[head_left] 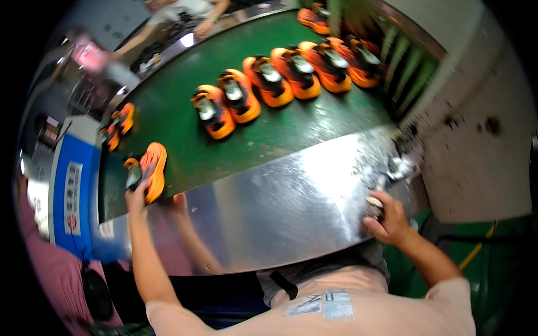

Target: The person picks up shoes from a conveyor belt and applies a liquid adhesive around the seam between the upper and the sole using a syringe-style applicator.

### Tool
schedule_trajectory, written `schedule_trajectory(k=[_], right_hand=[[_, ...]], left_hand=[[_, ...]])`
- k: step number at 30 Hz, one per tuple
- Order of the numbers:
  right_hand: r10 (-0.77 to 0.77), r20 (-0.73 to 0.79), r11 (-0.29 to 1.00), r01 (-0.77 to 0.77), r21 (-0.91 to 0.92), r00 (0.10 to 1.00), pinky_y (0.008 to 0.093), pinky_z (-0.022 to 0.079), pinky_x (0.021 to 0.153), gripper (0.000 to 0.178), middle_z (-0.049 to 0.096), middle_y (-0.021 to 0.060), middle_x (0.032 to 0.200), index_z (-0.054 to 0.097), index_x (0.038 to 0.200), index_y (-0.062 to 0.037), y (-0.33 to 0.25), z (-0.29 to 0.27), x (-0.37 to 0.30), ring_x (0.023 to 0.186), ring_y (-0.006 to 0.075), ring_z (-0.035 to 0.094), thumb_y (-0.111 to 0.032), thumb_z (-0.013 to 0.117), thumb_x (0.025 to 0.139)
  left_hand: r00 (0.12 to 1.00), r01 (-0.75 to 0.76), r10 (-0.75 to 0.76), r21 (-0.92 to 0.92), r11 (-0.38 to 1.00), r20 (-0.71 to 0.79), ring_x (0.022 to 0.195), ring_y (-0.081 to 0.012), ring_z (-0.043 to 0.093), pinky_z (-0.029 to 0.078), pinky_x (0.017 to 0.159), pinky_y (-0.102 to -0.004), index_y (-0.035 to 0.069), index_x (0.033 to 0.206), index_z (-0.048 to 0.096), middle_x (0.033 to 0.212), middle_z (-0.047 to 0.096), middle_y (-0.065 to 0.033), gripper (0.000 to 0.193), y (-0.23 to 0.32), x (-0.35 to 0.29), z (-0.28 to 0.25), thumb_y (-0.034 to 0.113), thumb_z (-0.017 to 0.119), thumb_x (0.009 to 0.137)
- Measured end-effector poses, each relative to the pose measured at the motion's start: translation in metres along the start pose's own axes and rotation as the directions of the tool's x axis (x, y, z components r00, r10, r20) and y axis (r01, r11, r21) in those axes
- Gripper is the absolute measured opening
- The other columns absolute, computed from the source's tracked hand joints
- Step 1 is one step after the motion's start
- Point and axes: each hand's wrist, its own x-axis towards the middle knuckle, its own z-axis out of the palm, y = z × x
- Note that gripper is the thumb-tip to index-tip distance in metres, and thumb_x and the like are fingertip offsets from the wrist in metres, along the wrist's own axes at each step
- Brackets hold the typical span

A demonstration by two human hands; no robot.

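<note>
An orange and black sneaker (154, 168) lies at the near left of the green belt. My left hand (138, 197) is closed on its near end, fingers at the side of the sole. My right hand (390, 219) is at the right end of the shiny metal ledge (263, 207), its fingers curled round a small, lumpy grey-brown piece (374, 208). What that piece is I cannot make out, as the fingers cover part of it. Just beyond this hand lies crumpled whitish material (402, 166) on the ledge.
Several more orange sneakers (269, 81) stand in a slanting row across the green belt (179, 134). Others (119, 124) sit at its far left. A slatted machine opening (406, 67) and a stained panel (482, 123) bound the right. Across the belt is another person's arm (210, 22).
</note>
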Motion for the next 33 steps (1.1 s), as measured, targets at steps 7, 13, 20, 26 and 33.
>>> schedule_trajectory(k=[7,13,20,26,33], right_hand=[[0.060,0.076,0.997,-0.063,0.035,0.995,0.0359,0.046,0.059,0.048,0.059,0.0135,0.084,0.048,0.118,-0.0069,-0.009,-0.004,0.005,0.068,0.0307,0.060,-0.025,0.068,0.079],[0.283,0.184,0.775,-0.338,0.534,0.941,0.0268,0.042,0.054,0.049,0.055,0.0049,0.076,0.044,0.121,-0.0070,-0.059,-0.028,-0.013,0.061,0.0126,0.053,-0.040,0.059,0.087],[0.641,0.196,0.199,-0.407,0.891,0.742,0.0163,0.024,0.044,0.045,0.048,0.0008,0.072,0.049,0.110,-0.0101,-0.044,-0.044,0.027,0.052,0.0036,0.029,-0.051,0.039,0.095],[0.593,0.189,0.502,-0.543,0.674,0.783,0.0173,0.039,0.055,0.041,0.046,-0.0010,0.080,0.044,0.122,-0.0072,-0.051,-0.032,0.015,0.055,0.0034,0.033,-0.037,0.047,0.095],[0.216,0.523,0.229,-0.564,0.794,0.824,0.0195,0.020,0.035,0.071,0.049,0.0039,0.067,0.043,0.113,-0.0100,-0.113,-0.018,0.069,0.041,0.0050,0.028,-0.074,0.033,0.084]], left_hand=[[0.996,-0.056,0.057,0.024,0.998,-0.074,0.097,-0.0209,0.059,0.048,0.085,-0.0322,-0.004,0.123,0.050,0.113,0.058,-0.0129,0.052,0.014,-0.222,0.038,0.000,0.069,0.074],[0.901,0.076,-0.140,0.167,0.983,0.411,0.107,-0.0232,0.056,0.043,0.095,-0.0353,-0.005,0.129,0.045,0.118,0.057,-0.0170,0.075,0.065,-0.322,0.059,0.010,0.081,0.065],[0.497,-0.622,0.142,0.238,0.746,0.856,0.099,-0.0287,0.061,0.045,0.091,-0.0353,-0.001,0.104,0.061,0.102,0.064,-0.0149,0.070,0.133,-0.214,0.121,0.016,0.086,0.042],[0.367,-0.863,0.666,-0.031,0.505,0.650,0.087,-0.0304,0.064,0.051,0.081,-0.0391,0.000,0.089,0.064,0.093,0.064,-0.0147,0.030,0.108,-0.283,0.120,0.005,0.069,0.061],[0.444,-0.859,0.774,-0.033,0.511,0.451,0.096,-0.0260,0.063,0.051,0.087,-0.0382,0.003,0.090,0.066,0.094,0.064,-0.0110,0.015,0.069,-0.340,0.113,0.004,0.062,0.076]])
